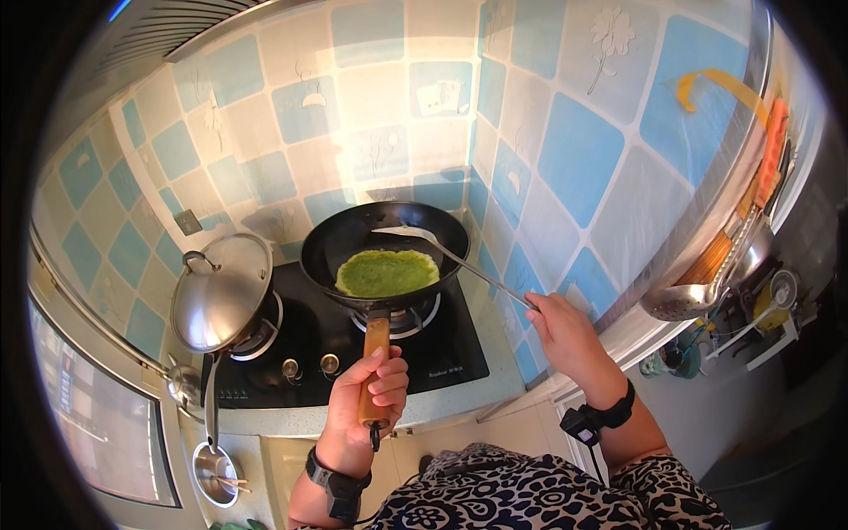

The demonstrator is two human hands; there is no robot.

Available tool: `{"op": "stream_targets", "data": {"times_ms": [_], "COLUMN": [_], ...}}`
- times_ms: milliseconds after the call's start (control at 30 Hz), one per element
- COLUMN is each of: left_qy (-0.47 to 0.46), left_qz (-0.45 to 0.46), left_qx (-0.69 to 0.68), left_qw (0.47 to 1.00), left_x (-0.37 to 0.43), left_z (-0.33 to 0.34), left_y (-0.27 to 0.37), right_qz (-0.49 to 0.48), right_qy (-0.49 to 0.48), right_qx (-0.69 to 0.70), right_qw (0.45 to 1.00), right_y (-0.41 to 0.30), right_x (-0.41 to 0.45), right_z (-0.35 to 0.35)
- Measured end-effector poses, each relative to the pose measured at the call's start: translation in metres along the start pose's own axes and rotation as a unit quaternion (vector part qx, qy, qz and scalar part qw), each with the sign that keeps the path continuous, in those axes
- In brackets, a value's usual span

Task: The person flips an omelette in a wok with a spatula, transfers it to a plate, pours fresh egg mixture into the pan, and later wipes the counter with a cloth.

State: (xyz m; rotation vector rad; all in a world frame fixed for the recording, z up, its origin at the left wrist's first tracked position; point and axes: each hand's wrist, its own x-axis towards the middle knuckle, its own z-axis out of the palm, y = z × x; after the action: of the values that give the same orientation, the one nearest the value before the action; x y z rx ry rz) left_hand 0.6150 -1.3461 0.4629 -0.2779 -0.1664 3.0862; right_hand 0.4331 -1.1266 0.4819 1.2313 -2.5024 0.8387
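Observation:
My left hand (374,391) grips the wooden handle (377,338) of a black wok (321,245), which sits over the right burner of a gas hob (437,358). Inside the wok lies a flat green pancake (387,273) with a paler, uneven rim. In my right hand (563,331) is the end of a long-handled metal spatula (477,271). Its blade rests inside the wok, behind the pancake and apart from it.
On the left burner stands a lidded metal pan (228,291), its handle reaching forward over a small metal bowl (217,476) with wooden sticks. A metal kettle (183,381) is beside it. Tiled walls (576,159) close in behind and right. Utensils, including a skimmer (679,301), hang at right.

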Motion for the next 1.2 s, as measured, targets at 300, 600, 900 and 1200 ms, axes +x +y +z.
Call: {"op": "stream_targets", "data": {"times_ms": [300, 600, 900, 1200], "left_qy": [-0.005, 0.005, 0.009, 0.051], "left_qz": [-0.013, 0.009, 0.009, 0.019], "left_qx": [-0.014, 0.004, 0.013, 0.1], "left_qw": [1.0, 1.0, 1.0, 0.994], "left_x": [-0.001, 0.0, -0.001, -0.006], "left_z": [0.012, 0.017, 0.013, -0.015], "left_y": [0.01, 0.008, 0.009, 0.009], "right_qz": [-0.004, 0.0, -0.003, 0.001], "right_qy": [-0.001, -0.013, -0.012, -0.019], "right_qx": [0.008, 0.002, 0.006, 0.003], "right_qw": [1.0, 1.0, 1.0, 1.0], "right_y": [0.006, 0.007, 0.006, 0.004], "right_x": [0.001, 0.005, 0.009, 0.011], "right_z": [0.0, -0.001, 0.001, 0.003]}}
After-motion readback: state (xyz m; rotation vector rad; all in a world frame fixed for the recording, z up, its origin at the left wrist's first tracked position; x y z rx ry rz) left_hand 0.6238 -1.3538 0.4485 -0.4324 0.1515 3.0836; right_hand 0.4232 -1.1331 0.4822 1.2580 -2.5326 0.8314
